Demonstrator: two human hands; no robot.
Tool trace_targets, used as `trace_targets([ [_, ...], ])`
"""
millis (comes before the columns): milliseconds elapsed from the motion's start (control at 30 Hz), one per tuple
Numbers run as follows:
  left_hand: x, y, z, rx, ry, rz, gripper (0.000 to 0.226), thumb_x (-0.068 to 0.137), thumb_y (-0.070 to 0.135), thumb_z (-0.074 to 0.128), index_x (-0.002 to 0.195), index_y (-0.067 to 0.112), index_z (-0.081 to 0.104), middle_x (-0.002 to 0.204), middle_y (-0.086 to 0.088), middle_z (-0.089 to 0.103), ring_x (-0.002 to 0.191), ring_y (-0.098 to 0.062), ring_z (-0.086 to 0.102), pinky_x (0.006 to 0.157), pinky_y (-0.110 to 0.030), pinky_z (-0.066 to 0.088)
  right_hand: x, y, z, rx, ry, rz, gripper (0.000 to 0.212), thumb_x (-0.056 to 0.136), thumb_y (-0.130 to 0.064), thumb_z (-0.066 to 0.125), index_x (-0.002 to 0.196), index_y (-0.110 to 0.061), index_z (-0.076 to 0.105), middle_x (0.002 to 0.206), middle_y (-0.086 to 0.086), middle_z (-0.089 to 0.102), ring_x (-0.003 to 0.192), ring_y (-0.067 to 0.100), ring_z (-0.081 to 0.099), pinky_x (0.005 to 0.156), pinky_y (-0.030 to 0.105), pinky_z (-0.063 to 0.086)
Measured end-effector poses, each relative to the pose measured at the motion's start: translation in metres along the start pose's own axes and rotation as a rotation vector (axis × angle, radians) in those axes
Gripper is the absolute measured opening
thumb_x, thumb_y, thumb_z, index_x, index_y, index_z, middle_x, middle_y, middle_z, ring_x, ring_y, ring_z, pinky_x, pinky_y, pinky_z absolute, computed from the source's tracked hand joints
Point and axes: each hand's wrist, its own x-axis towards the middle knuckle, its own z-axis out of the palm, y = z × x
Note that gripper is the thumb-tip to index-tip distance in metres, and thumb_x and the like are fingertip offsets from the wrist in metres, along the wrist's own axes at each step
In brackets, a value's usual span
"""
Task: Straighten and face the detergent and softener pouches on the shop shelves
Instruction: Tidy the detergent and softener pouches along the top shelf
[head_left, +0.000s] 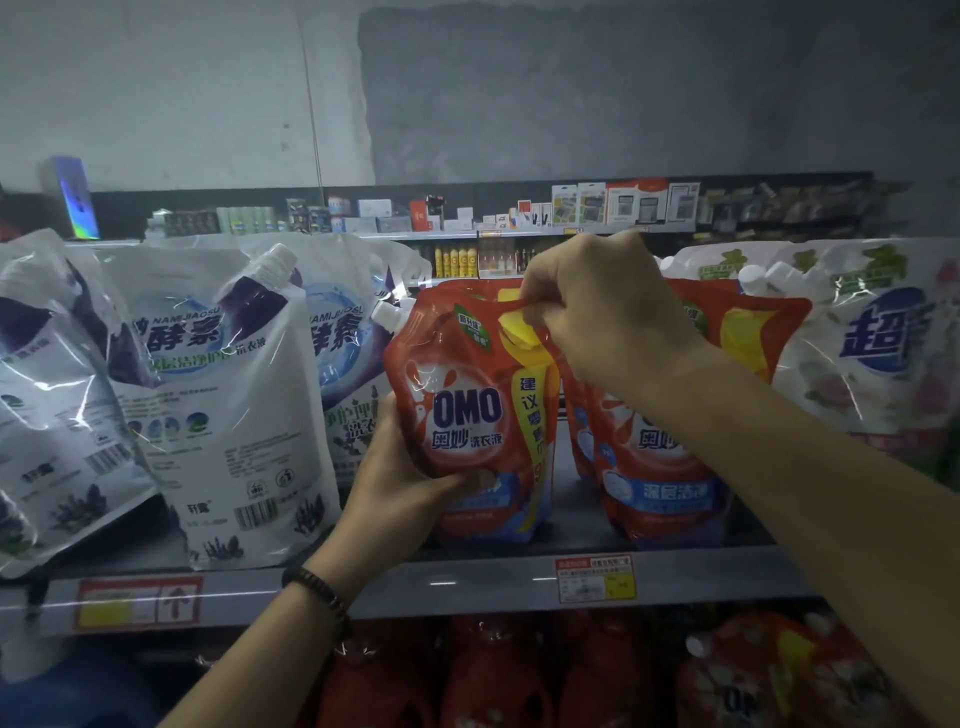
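Facing underway: red OMO pouch (467, 415) gripped low by left hand (395, 488), pinched at top by right hand (597, 312); next likely needed squaring upright beside twin pouch (660, 467).

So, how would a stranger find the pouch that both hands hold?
On the grey shelf, red pouches stand between white pouches. It is the left red pouch: its word OMO shows whole, while the right red pouch is half hidden by an arm.

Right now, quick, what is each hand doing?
Left hand: grips the red OMO pouch low down.
Right hand: pinches that pouch's top edge.
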Motion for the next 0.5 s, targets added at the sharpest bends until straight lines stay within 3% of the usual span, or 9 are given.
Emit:
trace_targets([
  [300, -0.005, 0.003, 0.003, 0.004, -0.031, -0.011, 0.091, 0.066, 0.001, 0.098, 0.138, 0.027, 0.049, 0.127, 0.002, 0.074, 0.119, -0.018, 0.073, 0.094, -0.046, 0.064, 0.0, 0.004, -0.008, -0.043, -0.048, -0.071, 0.019, 0.095, -0.007, 0.075, 0.111, -0.017, 0.082, 0.106, 0.005, 0.08, 0.097, 0.02, 0.074, 0.09, 0.042, 0.063],
  [500, -0.012, 0.009, 0.007, -0.015, -0.042, 0.008, 0.095, 0.063, 0.007, 0.099, 0.141, 0.029, 0.05, 0.129, 0.004, 0.073, 0.12, -0.018, 0.072, 0.092, -0.044, 0.064, 0.003, 0.011, -0.022, -0.011, -0.156, -0.067, 0.016, 0.098, -0.015, 0.075, 0.113, -0.019, 0.081, 0.107, -0.002, 0.078, 0.095, 0.011, 0.069, 0.091, 0.033, 0.06],
])
